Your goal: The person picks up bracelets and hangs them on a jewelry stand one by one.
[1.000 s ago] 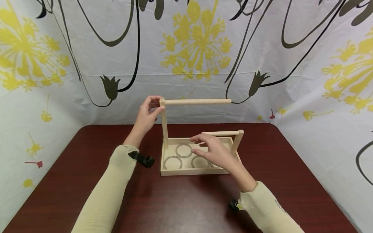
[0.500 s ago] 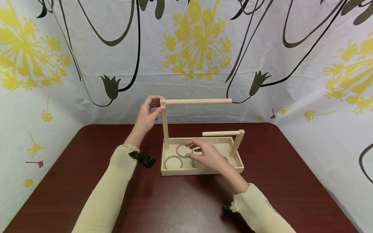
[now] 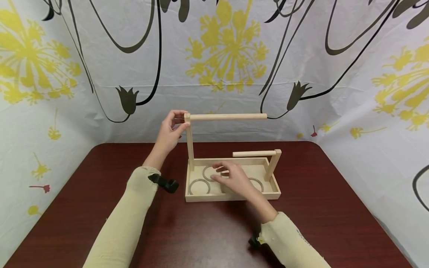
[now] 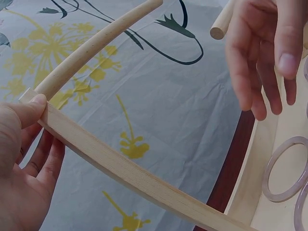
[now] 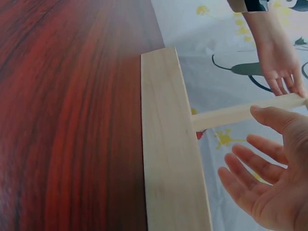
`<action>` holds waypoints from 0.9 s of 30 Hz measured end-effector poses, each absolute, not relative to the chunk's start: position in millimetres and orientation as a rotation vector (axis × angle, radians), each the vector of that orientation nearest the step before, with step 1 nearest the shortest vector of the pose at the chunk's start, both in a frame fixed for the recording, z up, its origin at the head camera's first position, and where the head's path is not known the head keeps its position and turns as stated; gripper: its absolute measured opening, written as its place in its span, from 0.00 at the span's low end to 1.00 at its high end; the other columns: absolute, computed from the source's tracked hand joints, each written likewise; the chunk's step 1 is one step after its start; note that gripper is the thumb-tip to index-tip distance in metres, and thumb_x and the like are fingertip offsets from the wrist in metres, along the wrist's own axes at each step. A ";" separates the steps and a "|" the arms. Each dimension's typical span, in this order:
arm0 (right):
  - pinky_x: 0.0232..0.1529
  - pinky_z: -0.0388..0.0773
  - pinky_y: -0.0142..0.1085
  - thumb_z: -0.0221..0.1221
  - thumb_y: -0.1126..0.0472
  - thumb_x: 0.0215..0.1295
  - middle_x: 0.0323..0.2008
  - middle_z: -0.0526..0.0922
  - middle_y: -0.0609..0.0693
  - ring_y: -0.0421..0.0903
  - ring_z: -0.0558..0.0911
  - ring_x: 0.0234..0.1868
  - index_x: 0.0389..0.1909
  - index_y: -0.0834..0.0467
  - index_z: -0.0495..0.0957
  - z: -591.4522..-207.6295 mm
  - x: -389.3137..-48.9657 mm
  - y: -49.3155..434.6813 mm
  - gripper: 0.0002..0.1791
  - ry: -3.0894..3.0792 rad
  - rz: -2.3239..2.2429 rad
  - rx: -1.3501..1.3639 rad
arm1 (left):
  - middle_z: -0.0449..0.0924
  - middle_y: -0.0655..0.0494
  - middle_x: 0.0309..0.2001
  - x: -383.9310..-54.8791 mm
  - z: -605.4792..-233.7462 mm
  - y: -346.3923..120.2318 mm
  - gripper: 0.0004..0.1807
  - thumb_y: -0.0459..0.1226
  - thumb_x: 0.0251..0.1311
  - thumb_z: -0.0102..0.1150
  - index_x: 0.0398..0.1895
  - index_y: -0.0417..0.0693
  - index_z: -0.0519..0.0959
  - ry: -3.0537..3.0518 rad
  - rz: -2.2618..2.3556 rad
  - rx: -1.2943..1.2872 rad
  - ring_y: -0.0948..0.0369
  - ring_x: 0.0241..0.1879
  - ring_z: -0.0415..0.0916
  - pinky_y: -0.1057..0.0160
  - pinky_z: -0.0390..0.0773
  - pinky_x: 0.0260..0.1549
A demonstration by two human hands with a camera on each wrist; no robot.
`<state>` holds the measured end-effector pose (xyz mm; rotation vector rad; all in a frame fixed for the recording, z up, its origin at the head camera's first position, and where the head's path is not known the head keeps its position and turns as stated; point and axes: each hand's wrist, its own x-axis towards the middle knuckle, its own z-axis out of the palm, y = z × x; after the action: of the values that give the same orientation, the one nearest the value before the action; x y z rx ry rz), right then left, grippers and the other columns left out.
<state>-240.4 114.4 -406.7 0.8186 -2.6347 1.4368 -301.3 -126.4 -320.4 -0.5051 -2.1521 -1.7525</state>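
A pale wooden stand has a shallow tray (image 3: 214,198) with two upright posts, each topped by a horizontal rod. My left hand (image 3: 166,132) pinches the top of the tall left post (image 3: 190,145), where the long rod (image 3: 228,117) begins; the left wrist view shows thumb and fingers around that post end. Above the tray hovers my right hand (image 3: 232,176), fingers loosely bent and apart, holding nothing. Several translucent rings lie flat in the tray, among them a ring (image 3: 199,187) at the front left and a ring (image 3: 256,184) partly behind my right wrist. The hand hides others.
The short right post (image 3: 273,165) carries a shorter rod (image 3: 256,153) pointing left, with a free end. Beneath is a dark red-brown table (image 3: 207,238). Behind hangs a white cloth (image 3: 214,96) printed with yellow and grey flowers.
My right hand has moved left and slightly down over the tray, uncovering the shorter rod's free end and a ring on the right. The left hand keeps its hold on the post.
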 end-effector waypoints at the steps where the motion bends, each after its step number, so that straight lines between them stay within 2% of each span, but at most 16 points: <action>1: 0.55 0.80 0.53 0.67 0.62 0.64 0.53 0.82 0.63 0.63 0.83 0.53 0.53 0.66 0.79 -407.2 -240.7 113.2 0.20 -2.629 1.462 0.801 | 0.75 0.42 0.55 -301.4 -320.3 -126.4 0.20 0.30 0.69 0.57 0.62 0.38 0.70 -2.148 -1.756 -0.507 0.61 0.49 0.73 0.65 0.70 0.25; 7: 0.57 0.79 0.54 0.68 0.62 0.62 0.55 0.81 0.65 0.63 0.82 0.55 0.55 0.67 0.77 -411.7 -243.5 107.6 0.23 -2.609 1.579 0.670 | 0.75 0.42 0.54 -302.1 -320.4 -126.2 0.20 0.30 0.69 0.57 0.61 0.36 0.70 -2.132 -1.766 -0.509 0.63 0.48 0.73 0.68 0.70 0.24; 15: 0.55 0.82 0.46 0.67 0.59 0.63 0.58 0.80 0.64 0.62 0.82 0.57 0.60 0.65 0.75 -421.5 -249.2 103.0 0.27 -2.612 1.661 0.493 | 0.75 0.43 0.53 -302.8 -321.0 -125.5 0.19 0.28 0.68 0.57 0.61 0.36 0.70 -2.114 -1.775 -0.507 0.66 0.46 0.74 0.70 0.69 0.24; 27: 0.60 0.78 0.50 0.67 0.53 0.62 0.60 0.79 0.62 0.61 0.80 0.60 0.62 0.62 0.75 -433.8 -258.6 99.8 0.30 -2.586 1.761 0.236 | 0.75 0.43 0.53 -301.9 -320.0 -124.8 0.19 0.28 0.68 0.57 0.61 0.34 0.70 -2.105 -1.792 -0.501 0.66 0.46 0.74 0.71 0.68 0.23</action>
<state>-258.6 99.8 -433.8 0.2359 -2.5861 1.7606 -301.9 -124.8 -320.0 -0.5010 -2.1051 -1.7921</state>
